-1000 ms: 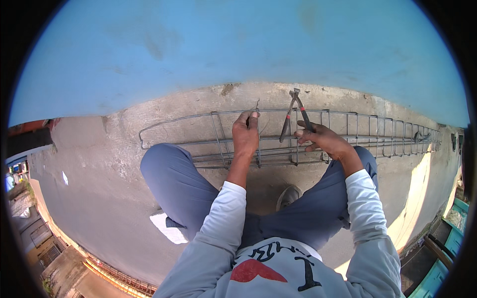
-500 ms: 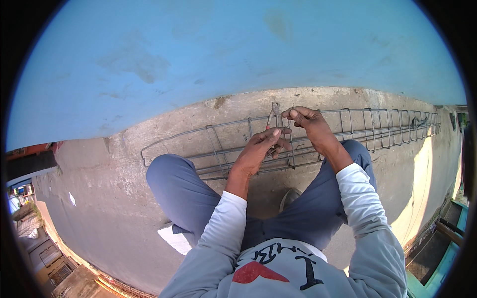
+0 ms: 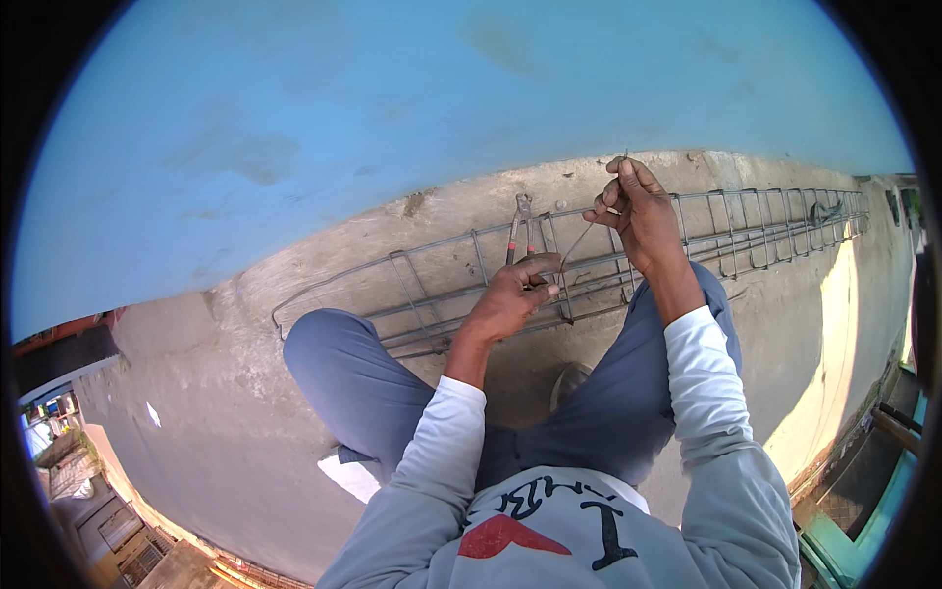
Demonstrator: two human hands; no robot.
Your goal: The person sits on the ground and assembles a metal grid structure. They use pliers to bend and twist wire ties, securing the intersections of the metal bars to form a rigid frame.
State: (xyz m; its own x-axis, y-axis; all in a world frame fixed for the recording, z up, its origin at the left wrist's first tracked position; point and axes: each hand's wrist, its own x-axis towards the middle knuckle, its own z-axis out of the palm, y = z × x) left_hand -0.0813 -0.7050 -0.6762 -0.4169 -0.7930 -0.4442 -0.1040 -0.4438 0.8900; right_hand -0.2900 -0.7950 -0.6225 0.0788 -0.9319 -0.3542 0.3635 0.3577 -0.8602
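My right hand [image 3: 645, 218] is raised over the far side of a steel rebar cage [image 3: 596, 263], its thumb and fingers pinching a thin tie wire [image 3: 579, 241]. The wire slants down and left from the fingers toward a crossbar of the cage. At that lower end is my left hand [image 3: 512, 297], low over the cage, index finger stretched out and thumb apart from it. I see nothing held in it. Just beyond the left fingers, pincers [image 3: 521, 224] with red on their handles lie by the cage, jaws pointing away; their handle ends are partly hidden.
The long cage runs across in front of my bent knees and stretches far right, where a dark bundle [image 3: 824, 212] lies on it. Behind it rises a blue wall [image 3: 471, 98]. Grey concrete floor [image 3: 226, 422] surrounds me, with a sunlit strip at the right.
My right hand has risen up and to the right, drawing the wire out from the left hand. The left hand has dropped slightly, and its fingers have spread.
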